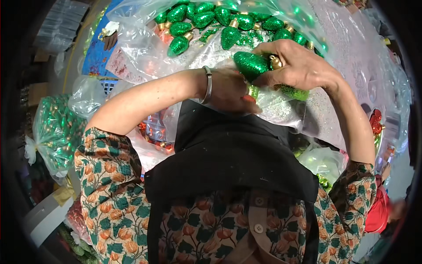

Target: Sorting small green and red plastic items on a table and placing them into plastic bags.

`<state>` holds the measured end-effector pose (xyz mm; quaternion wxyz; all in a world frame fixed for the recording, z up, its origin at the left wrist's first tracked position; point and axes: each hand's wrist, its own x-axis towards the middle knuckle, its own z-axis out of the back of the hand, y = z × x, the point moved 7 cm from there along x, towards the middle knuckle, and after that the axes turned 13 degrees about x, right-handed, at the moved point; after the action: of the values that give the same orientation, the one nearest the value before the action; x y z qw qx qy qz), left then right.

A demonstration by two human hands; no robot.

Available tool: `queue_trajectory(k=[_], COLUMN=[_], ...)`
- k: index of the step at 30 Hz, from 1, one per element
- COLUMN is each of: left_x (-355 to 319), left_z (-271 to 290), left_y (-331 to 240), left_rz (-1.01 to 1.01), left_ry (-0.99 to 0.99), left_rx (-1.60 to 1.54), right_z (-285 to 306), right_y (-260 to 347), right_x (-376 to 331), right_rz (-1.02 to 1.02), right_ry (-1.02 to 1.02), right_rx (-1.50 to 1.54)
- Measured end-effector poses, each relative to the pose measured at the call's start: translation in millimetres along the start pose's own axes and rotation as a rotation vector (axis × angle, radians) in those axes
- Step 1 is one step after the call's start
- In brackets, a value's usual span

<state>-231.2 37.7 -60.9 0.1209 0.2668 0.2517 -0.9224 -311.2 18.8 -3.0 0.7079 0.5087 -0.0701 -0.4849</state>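
Observation:
My right hand is closed around a green glittered bulb-shaped ornament, its gold cap showing between the fingers. Just left of it, my left hand is smeared by motion, and its fingers are partly hidden. A bit of light green shows beside the left hand, too unclear to name. Below my right hand is another lighter green glittered ornament; whether the hand touches it I cannot tell. Beyond both hands, several green ornaments with gold caps lie on clear plastic sheeting strewn with glitter.
A tied clear bag of green ornaments stands at the left. Red ornaments lie at the far right, near a person in red. Near my left arm is a blue basket. A brown glove-like thing lies on a blue surface.

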Motion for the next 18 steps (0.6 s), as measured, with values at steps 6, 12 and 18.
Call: queue_trajectory(k=[6,12,18], left_x=[-1,2,2], left_z=[-21,-19,-25], left_y=[-4,-4,-3], left_rz=[-0.166,-0.018,-0.023], left_ry=[-0.270,-0.485,-0.586], left_rx=[0.194,0.356,0.270], right_z=[-21,-17,-40], right_y=[3,0,-36], right_x=[17,52,71], right_rz=[-0.012,-0.136,-0.252], right_ry=[-0.118,0.013,0.175], right_rx=[-0.530,-0.669,-0.856])
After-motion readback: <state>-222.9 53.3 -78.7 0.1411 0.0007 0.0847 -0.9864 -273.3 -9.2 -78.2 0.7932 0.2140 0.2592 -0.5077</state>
